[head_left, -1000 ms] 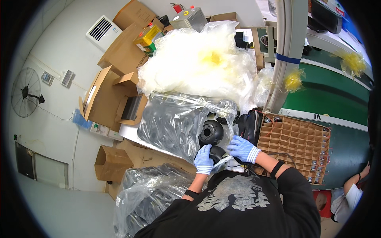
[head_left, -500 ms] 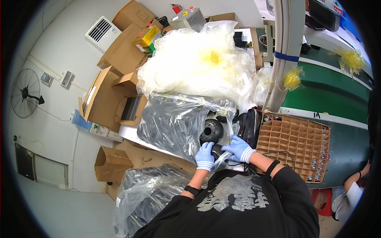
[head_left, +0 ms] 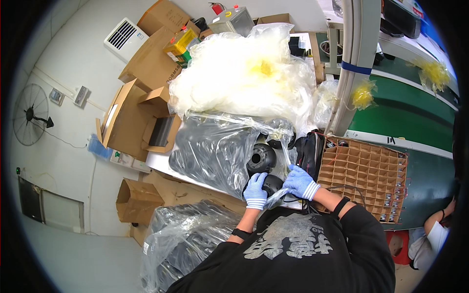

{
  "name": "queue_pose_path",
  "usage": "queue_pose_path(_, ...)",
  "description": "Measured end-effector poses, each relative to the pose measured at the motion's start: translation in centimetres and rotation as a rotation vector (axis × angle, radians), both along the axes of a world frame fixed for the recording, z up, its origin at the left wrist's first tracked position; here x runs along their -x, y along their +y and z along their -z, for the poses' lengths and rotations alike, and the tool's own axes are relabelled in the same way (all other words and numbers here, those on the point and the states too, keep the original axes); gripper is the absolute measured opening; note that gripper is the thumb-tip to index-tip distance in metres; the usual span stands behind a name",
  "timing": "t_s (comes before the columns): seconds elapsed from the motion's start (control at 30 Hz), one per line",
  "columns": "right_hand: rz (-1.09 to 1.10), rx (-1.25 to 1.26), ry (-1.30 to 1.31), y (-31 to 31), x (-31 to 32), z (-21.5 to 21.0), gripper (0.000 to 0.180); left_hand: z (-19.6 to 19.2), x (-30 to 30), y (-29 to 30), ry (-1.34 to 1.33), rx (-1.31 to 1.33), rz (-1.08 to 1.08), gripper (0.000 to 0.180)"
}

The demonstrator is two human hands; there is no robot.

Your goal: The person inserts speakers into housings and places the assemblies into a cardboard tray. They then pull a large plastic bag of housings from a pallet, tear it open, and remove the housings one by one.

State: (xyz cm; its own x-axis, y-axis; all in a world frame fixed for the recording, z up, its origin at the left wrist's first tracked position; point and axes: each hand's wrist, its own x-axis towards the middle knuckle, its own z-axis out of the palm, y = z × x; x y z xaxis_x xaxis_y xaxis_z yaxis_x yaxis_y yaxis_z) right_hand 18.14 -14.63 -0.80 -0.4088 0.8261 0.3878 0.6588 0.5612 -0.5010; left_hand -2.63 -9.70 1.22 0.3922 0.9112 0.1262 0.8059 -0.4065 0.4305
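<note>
Both my hands wear blue gloves with white striped cuffs. My left hand (head_left: 255,192) closes over the left side of a black round shell (head_left: 273,184) near the table's front edge; its fingertips partly hide the shell. To the right of it, my right hand (head_left: 301,183) pinches the clear plastic bag (head_left: 210,154), whose loose film runs up from the fingers and down between my hands. Just beyond lies another black round shell (head_left: 266,155) with a hole facing up. More dark shells show blurred through the bag.
A brown cardboard divider grid (head_left: 361,178) sits at the right, with small parts in some cells. White plastic bags (head_left: 244,73) heap at the back. Another bag of dark parts (head_left: 190,239) stands at lower left, near an open carton (head_left: 139,200). A co-worker's arm (head_left: 437,219) shows at far right.
My right hand has moved slightly right and down, drawing the bag film off the near shell, which is more exposed now. My left hand has shifted a little to the right.
</note>
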Motion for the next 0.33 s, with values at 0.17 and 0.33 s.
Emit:
queue_pose_path(0.17, 0.099, -0.060, -0.044, 0.2, 0.0, 0.7, 0.013, -1.6, 0.0, -0.1, -0.011, -0.024, -0.030, 0.056)
queue_pose_path(0.33, 0.061, -0.154, -0.095, 0.9, 0.3, 0.8, 0.019, -1.9, 0.6, 0.1, 0.009, -0.056, -0.070, 0.060)
